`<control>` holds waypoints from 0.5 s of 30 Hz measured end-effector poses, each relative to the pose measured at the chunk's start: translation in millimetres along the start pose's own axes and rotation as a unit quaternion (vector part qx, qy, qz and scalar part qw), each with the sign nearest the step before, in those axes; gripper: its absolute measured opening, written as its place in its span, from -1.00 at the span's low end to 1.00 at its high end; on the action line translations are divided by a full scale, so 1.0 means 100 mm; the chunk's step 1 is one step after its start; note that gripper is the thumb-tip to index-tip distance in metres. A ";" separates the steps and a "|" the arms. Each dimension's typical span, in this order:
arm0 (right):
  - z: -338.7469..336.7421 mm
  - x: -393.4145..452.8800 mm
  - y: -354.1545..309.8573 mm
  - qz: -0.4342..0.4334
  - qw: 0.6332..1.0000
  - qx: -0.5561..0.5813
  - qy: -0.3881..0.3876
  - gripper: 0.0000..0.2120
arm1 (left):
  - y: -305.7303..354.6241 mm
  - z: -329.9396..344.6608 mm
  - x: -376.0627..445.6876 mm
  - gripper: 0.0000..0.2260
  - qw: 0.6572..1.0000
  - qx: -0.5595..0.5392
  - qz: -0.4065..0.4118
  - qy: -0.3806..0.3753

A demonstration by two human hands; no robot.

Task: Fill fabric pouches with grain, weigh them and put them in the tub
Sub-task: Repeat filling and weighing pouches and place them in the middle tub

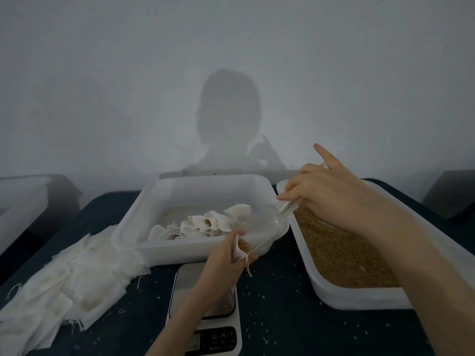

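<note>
My left hand (pixel 226 255) grips a small white fabric pouch (pixel 240 249) with its mouth open and brown grain showing inside, held above the scale (pixel 205 304). In my right hand (pixel 326 191) is the handle of a clear plastic scoop (pixel 264 224), which tilts down with its lip at the pouch's mouth. My right index finger points out straight. The white tub (pixel 144 219) behind holds several filled pouches (pixel 205 224). A second white tub (pixel 347 296) at the right holds brown grain (pixel 339 250).
A heap of empty white pouches (pixel 64 283) lies on the dark table (pixel 277 312) at the left. Loose grains are scattered over the table. Another white container (pixel 25 199) stands at the far left and a dark object (pixel 449 194) at the far right.
</note>
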State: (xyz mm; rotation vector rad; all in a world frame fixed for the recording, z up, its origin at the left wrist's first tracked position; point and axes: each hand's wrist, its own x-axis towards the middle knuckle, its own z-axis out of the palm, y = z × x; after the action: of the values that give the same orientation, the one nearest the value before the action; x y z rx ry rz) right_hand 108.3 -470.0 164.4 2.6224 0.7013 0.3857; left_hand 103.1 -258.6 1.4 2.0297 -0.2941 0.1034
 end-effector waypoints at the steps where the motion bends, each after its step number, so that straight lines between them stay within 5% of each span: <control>1: 0.03 -0.02 0.01 0.005 1.000 0.021 0.004 -0.64 | 0.00 -0.01 0.00 -0.63 1.000 -0.001 0.002 0.000; 10: 0.56 -0.21 0.22 0.023 0.968 0.246 0.033 -0.66 | -0.04 -0.06 -0.01 -0.71 0.999 -0.038 0.009 0.000; 15: 0.78 -0.32 0.27 0.051 0.913 0.404 0.017 -0.65 | -0.05 -0.05 0.00 -0.73 0.997 -0.072 0.012 -0.017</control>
State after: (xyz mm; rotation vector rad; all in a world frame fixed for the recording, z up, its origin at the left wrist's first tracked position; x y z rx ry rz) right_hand 120.7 -531.8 102.5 3.4480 0.8750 0.1848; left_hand 104.1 -252.4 -0.6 1.8862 -0.3379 0.0605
